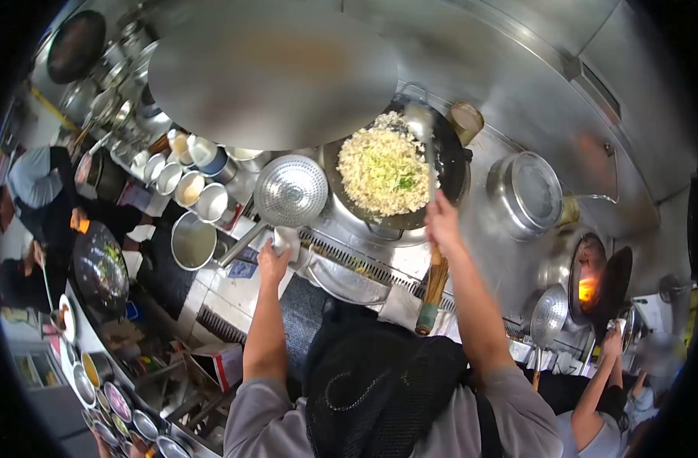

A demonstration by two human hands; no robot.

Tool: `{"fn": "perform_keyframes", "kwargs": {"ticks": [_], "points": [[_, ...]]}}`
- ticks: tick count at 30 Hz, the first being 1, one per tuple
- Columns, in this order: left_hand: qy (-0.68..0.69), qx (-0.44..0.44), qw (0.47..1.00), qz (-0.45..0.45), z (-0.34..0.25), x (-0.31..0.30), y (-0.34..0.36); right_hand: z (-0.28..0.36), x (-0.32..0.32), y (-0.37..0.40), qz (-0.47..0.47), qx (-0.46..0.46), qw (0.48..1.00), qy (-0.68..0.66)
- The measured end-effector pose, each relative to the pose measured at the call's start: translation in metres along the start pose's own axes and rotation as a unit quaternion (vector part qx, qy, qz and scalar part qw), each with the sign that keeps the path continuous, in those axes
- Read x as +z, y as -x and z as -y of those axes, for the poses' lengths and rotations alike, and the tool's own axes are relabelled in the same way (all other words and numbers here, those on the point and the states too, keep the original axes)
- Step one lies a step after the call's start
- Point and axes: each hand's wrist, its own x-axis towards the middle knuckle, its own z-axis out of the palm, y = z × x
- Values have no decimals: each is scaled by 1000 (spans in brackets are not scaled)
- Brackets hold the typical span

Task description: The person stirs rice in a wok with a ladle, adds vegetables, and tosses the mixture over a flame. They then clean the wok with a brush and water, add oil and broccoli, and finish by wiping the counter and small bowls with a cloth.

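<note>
We see rice flecked with green (383, 168) heaped in a large dark wok (450, 172), with our right hand (441, 221) wrapped around the handle of a long ladle (431, 164) whose bowl rests toward the wok's far side. Our left hand (272, 262) grips a white cloth (286, 240) just near of a perforated strainer (291, 191), which lies left of the wok. Farther left we see a deep metal pot (193, 240); at right, orange flame (588, 290) glows beside a co-worker's tilted wok (615, 284), and a bamboo brush (434, 284) sits near our right forearm.
</note>
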Motion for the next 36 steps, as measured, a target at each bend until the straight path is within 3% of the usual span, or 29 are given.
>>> {"fn": "perform_keyframes", "kwargs": {"ticks": [2, 4, 6, 7, 9, 10, 11, 12, 14, 16, 18, 19, 20, 22, 24, 26, 27, 28, 30, 34, 35, 36], "points": [[-41, 16, 998, 34, -3, 4, -9, -8, 26, 2, 38, -41, 995, 82], [12, -4, 997, 81, -16, -9, -8, -2, 19, 28, 57, -17, 995, 78], [81, 19, 990, 111, -5, -1, -12, -9, -8, 37, 112, 5, 992, 53], [191, -3, 974, 118, -13, -5, -7, -9, -11, 44, 93, 17, 995, 16], [375, -65, 911, 159, -24, -10, 2, -2, -1, 33, 32, -11, 998, 51], [375, -66, 910, 164, -33, -7, 6, 1, 6, 27, -24, -38, 996, 83], [489, -73, 852, 174, -46, -4, 11, 10, 18, 18, -67, -57, 982, 165], [595, -80, 779, 181, -59, -4, 14, 11, 32, 21, -72, -55, 982, 164], [652, -139, 682, 301, -97, -17, 18, 12, 49, 27, -56, -17, 980, 190], [641, -168, 676, 324, -121, -10, 24, -4, 31, 41, -25, 0, 971, 238], [641, -237, 617, 390, -130, 13, 22, -33, -14, 42, 37, -266, 889, 371], [628, -245, 609, 418, -130, 28, 22, -17, -28, 53, 44, -201, 891, 404], [631, -241, 606, 420, -141, 31, 22, -1, -31, 56, 41, -203, 889, 407], [630, -296, 565, 443, -170, 29, 29, 24, -37, 51, -44, -148, 791, 592], [613, -301, 587, 435, -200, 30, 31, 46, -46, 13, -32, -139, 794, 592], [552, -309, 639, 438, -217, 45, 30, 43, -56, -23, -70, -115, 761, 635], [539, -292, 688, 389, -228, 48, 35, 35, -69, -19, -75, -175, 751, 632], [539, -294, 688, 387, -228, 57, 37, 26, -84, -10, -61, -124, 752, 645], [509, -215, 737, 389, -208, 91, 40, 11, -108, 27, -45, -54, 749, 659], [544, -186, 727, 375, -191, 126, 43, 26, -127, 59, -22, -22, 743, 669], [573, -238, 693, 367, -203, 112, 47, 26, -124, 49, -22, -16, 744, 667], [569, -240, 693, 371, -203, 117, 43, 28, -113, 25, -37, -48, 744, 665]]}}
